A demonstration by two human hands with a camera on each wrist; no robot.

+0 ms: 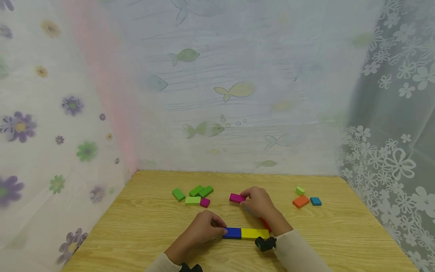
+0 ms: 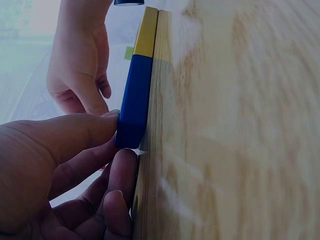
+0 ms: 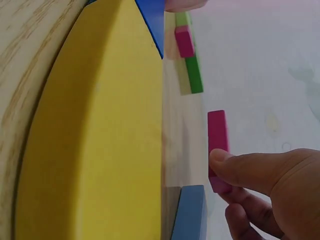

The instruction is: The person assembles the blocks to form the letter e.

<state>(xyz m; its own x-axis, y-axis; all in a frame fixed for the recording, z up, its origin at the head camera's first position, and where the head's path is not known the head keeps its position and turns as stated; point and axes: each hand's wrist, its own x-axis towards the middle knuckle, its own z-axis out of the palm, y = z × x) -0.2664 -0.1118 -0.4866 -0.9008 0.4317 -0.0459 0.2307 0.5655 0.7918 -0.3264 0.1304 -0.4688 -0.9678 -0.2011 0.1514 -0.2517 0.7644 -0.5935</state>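
Observation:
My left hand [image 1: 205, 227] holds the left end of a dark blue block [image 1: 232, 233], with thumb and finger at its end in the left wrist view. End to end with it lies a longer yellow block [image 1: 253, 234], making a straight row on the table. Farther back, my right hand [image 1: 259, 203] pinches a magenta block [image 1: 236, 198] between thumb and fingers, as the right wrist view shows. A light blue block [image 3: 190, 215] lies below that hand. Partly covered by the right forearm, a red block [image 1: 265, 224] reaches toward the yellow block's right end.
Toward the back left of the wooden table [image 1: 136, 226] lie several green blocks [image 1: 178, 194], a light green block [image 1: 193, 201] and a small magenta block [image 1: 205, 203]. At the right are an orange block [image 1: 301, 201], a blue block [image 1: 315, 201] and a small lime block [image 1: 300, 190].

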